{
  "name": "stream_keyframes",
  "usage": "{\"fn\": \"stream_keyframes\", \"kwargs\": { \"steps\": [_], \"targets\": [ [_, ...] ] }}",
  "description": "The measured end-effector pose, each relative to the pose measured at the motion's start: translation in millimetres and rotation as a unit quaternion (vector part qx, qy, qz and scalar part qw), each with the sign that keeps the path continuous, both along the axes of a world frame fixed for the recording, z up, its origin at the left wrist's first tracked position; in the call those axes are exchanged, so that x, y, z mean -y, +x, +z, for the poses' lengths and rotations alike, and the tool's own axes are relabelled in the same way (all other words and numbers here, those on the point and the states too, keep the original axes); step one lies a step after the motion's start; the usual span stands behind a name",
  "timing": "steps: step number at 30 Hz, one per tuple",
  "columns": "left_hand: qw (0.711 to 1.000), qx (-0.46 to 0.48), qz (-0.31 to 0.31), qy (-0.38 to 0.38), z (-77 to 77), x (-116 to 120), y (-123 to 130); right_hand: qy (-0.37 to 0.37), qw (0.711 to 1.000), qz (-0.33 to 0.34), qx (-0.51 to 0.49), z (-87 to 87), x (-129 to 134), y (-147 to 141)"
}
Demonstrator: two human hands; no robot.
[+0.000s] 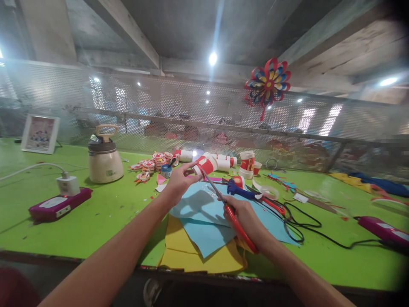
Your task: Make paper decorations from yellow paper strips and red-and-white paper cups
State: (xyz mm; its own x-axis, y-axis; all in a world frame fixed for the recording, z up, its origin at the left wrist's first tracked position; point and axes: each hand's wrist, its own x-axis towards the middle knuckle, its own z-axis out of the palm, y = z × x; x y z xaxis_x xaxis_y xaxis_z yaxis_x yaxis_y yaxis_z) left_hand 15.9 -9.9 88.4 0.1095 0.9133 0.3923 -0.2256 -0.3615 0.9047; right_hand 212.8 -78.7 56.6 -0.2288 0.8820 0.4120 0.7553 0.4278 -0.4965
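My left hand [180, 181] holds a red and white paper cup [206, 165], tilted on its side, above blue paper sheets [204, 209]. Red-handled scissors [238, 228] are gripped in my right hand [243, 213], their blades pointing up and left to the cup's rim. The blades look slightly apart, one of them at the cup wall. Yellow sheets [201, 256] lie under the blue ones at the table's front edge. A blue glue gun [239, 190] rests just beyond my right hand.
Stacked cups [247, 164], a tape roll [268, 190] and black cable [319, 230] lie ahead and right. Cup decorations [155, 161], a blue jar [166, 171], a kettle [105, 160] and a purple power strip [60, 207] stand left. A colourful paper flower [268, 84] hangs above.
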Motion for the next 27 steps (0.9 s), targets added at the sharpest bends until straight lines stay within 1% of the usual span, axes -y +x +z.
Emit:
{"fn": "stream_keyframes", "kwargs": {
  "steps": [4, 9, 17, 21, 27],
  "targets": [
    [1.0, -0.019, 0.013, 0.005, -1.0, -3.0, -1.3, 0.013, 1.0, 0.014, 0.015, 3.9, -1.3, -0.6],
    [0.999, -0.038, 0.027, 0.016, -2.1, -4.9, -1.2, 0.014, 0.999, 0.031, -0.01, 7.3, -0.4, -2.1],
    [0.997, -0.057, 0.039, 0.037, -4.9, -6.9, -0.4, 0.027, 0.999, 0.031, -0.014, 0.2, -4.5, 0.8],
    [0.996, -0.061, 0.045, 0.047, -5.1, -6.7, 1.0, 0.027, 1.0, 0.011, -0.008, -2.6, -1.7, 0.3],
    [0.995, -0.07, 0.061, 0.049, -4.1, -6.0, 1.6, 0.036, 0.999, -0.024, 0.033, -1.3, 1.9, -3.0]
  ]
}}
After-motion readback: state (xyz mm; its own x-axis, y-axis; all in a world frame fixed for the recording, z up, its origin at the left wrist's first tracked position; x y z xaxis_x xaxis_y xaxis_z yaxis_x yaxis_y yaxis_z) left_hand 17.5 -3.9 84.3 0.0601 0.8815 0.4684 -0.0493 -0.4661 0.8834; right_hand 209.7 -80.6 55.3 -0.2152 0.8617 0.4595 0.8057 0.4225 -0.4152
